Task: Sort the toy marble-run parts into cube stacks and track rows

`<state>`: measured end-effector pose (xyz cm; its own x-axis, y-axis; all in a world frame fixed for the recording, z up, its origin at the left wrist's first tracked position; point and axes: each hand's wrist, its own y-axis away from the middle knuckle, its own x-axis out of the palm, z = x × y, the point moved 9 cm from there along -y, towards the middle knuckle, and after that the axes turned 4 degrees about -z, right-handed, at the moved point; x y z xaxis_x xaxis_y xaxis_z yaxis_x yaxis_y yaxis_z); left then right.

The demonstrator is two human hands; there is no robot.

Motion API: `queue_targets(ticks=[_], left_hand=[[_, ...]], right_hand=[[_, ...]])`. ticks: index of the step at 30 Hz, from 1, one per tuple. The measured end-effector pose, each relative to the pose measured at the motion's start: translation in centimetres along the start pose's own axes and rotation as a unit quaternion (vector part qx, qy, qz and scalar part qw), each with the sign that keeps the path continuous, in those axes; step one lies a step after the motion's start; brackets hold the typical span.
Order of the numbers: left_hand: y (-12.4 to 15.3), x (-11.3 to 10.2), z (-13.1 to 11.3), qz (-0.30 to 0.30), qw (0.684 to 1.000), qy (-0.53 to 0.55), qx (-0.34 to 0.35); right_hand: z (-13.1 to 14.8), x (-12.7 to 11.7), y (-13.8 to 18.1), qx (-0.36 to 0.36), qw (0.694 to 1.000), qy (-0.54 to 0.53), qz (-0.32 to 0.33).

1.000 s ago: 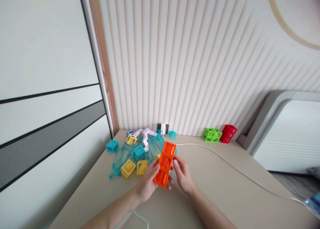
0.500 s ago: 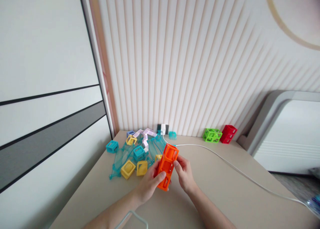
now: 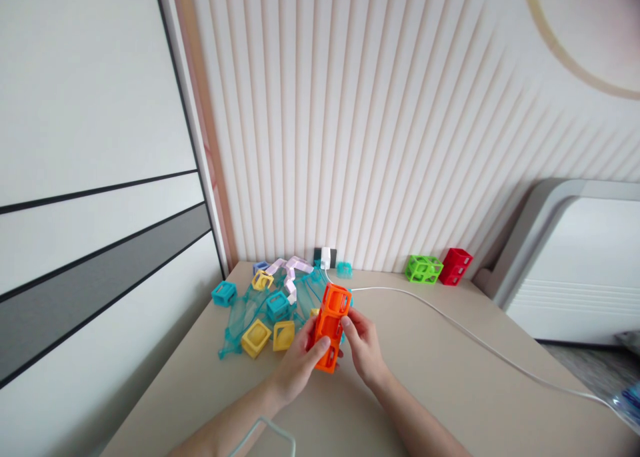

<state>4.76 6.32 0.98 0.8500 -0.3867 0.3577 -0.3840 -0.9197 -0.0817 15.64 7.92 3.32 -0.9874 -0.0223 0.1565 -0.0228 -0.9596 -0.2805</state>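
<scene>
An orange block of three stacked open-frame cubes point(image 3: 330, 326) is held upright, tilted a little, above the table. My left hand point(image 3: 301, 358) wraps its lower left side, thumb across the front. At its right side, the thumb and fingers of my right hand point(image 3: 367, 348) grip the middle cube; some fingertips are hidden behind it. Left of my hands lie two yellow cubes, one nearer the left point(image 3: 256, 338) and one beside my left hand point(image 3: 284, 336). A teal cube point(image 3: 278, 306) rests just behind them on a translucent teal mesh bag point(image 3: 242, 314).
Farther left are another teal cube point(image 3: 224, 294), a small yellow cube point(image 3: 262, 280) and a pale lilac jointed piece point(image 3: 291, 270). Along the wall stand a green block point(image 3: 423, 269) and a red block point(image 3: 455, 266). A white cable point(image 3: 465, 334) runs from a plug point(image 3: 325, 258) across the table.
The orange block has turned slightly more upright and shifted a little left and up, with both hands still on it. The other blocks have stayed in place.
</scene>
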Motion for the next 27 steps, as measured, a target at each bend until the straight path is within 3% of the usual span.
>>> queue_targets(ticks=[4,7,11,17,21,27], left_hand=[[0.0,0.3,0.2,0.022,0.999,0.027,-0.002],[0.1,0.5,0.8,0.036,0.993,0.113,-0.015],[-0.1,-0.4,0.9,-0.012,0.983,0.184,-0.013],[-0.4,-1.9,-1.6,-0.089,0.989,0.097,0.061],[-0.6,-2.3,-2.2,-0.114,0.986,0.100,0.069],[-1.0,-1.8,-1.6,-0.083,0.983,0.158,0.038]], right_hand=[[0.0,-0.4,0.2,-0.013,1.000,0.015,-0.012],[-0.1,-1.7,0.1,-0.033,0.997,0.036,-0.060],[0.2,-3.4,-0.2,-0.069,0.986,0.071,-0.134],[0.3,-1.9,-0.3,-0.089,0.990,0.100,-0.050],[0.5,-0.5,0.2,-0.107,0.981,0.164,0.000],[1.4,-0.1,0.6,-0.150,0.963,0.221,-0.032]])
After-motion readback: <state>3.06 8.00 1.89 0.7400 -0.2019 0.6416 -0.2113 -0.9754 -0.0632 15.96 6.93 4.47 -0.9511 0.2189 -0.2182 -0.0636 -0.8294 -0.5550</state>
